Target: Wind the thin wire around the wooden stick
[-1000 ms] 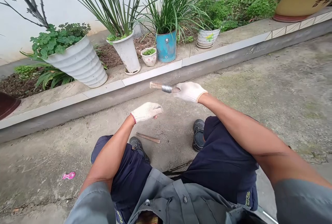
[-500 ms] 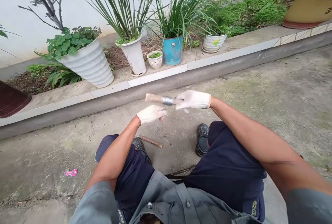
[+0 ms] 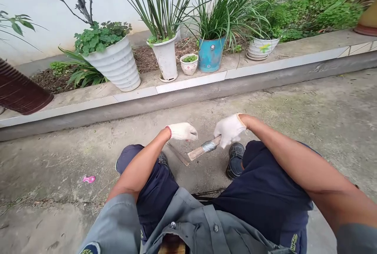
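My right hand [image 3: 231, 129], in a white knit glove, is closed around one end of a wooden stick [image 3: 196, 153]. Silvery wire [image 3: 209, 146] is wound in a tight band around the stick's middle. The stick's free end tilts down to the left. My left hand [image 3: 183, 131], also gloved, is off to the left, apart from the stick, with its fingers curled together. Whatever those fingers hold, if anything, is too small to make out. Below it, a second thin wooden strip [image 3: 178, 154] lies on the concrete beside my left shoe.
A low tiled ledge [image 3: 191, 86] runs across in front, bearing a ribbed white pot [image 3: 118, 65], a tall white pot [image 3: 166, 59], a small pot [image 3: 189, 66] and a blue pot [image 3: 211, 55]. A pink object [image 3: 89, 179] lies on the ground at left.
My right hand has turned the wire-wound stick so its free end points down instead of nearly level. My left hand now sits above that end, rather than below it. The view has shifted left.
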Demonstrator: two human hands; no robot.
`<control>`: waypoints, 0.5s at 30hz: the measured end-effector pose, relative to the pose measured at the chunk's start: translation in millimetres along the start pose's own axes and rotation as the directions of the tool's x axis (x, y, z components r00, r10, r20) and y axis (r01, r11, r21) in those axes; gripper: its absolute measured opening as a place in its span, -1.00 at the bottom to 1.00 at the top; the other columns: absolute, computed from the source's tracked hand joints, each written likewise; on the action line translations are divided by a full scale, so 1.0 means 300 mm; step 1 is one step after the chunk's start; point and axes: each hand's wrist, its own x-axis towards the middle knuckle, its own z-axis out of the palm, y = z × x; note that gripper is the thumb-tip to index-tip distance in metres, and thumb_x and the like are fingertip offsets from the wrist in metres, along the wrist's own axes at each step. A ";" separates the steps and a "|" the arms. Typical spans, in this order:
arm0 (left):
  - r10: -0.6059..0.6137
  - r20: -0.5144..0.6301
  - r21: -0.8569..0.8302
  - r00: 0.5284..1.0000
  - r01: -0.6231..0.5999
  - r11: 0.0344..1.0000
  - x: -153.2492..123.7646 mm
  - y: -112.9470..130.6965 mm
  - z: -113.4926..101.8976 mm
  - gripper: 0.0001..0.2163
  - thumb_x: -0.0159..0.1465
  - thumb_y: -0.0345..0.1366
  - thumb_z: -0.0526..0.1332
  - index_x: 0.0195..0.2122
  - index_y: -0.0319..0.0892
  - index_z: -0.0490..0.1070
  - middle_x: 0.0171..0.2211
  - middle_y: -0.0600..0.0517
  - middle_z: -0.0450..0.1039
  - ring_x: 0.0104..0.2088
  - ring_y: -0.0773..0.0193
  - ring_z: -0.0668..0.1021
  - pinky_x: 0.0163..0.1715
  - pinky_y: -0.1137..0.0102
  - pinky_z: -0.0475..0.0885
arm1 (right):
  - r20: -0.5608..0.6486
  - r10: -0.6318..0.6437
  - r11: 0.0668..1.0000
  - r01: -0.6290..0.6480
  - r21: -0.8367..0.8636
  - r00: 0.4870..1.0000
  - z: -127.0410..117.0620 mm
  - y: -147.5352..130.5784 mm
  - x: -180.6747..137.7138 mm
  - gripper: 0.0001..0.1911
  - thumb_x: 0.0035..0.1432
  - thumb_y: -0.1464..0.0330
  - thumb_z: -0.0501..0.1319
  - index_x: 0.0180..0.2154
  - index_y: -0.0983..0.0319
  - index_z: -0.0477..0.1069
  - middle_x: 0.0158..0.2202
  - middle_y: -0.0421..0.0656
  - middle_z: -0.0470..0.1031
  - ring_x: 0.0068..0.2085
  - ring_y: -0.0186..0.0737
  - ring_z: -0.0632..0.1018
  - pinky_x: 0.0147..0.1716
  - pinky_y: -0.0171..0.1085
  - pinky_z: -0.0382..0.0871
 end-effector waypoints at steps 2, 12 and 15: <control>0.039 -0.012 -0.051 0.999 -0.040 0.998 -0.026 0.012 -0.001 -0.86 0.38 -0.26 0.35 -0.28 -0.13 0.69 -0.33 0.08 0.68 -0.28 0.19 0.63 -0.21 0.40 0.40 | 0.028 -0.116 0.986 0.112 0.126 0.993 -0.012 0.019 -0.030 -0.50 0.06 0.02 0.46 -0.17 0.31 0.58 -0.29 -0.09 0.61 -0.38 -0.31 0.56 -0.33 -0.36 0.35; -0.035 -0.321 -0.140 0.946 -0.010 0.990 -0.090 0.022 0.023 -0.64 0.59 -0.13 0.18 -0.27 -0.15 0.65 -0.16 -0.03 0.76 -0.13 0.15 0.66 -0.05 0.35 0.46 | -0.605 0.095 0.972 0.057 0.228 0.790 -0.011 -0.039 -0.001 -0.38 0.40 -0.15 0.23 0.09 0.26 0.55 -0.18 -0.06 0.65 -0.23 -0.28 0.56 -0.17 -0.38 0.30; -0.050 -0.307 -0.116 0.950 0.015 0.993 -0.081 0.019 0.040 -0.65 0.59 -0.15 0.15 -0.29 -0.14 0.60 -0.22 -0.01 0.73 -0.24 0.18 0.62 -0.16 0.35 0.43 | -0.689 0.216 0.976 -0.132 0.173 0.691 -0.022 -0.083 0.030 -0.43 0.46 -0.08 0.19 0.14 0.23 0.60 -0.02 0.05 0.67 -0.10 -0.12 0.60 -0.09 -0.30 0.30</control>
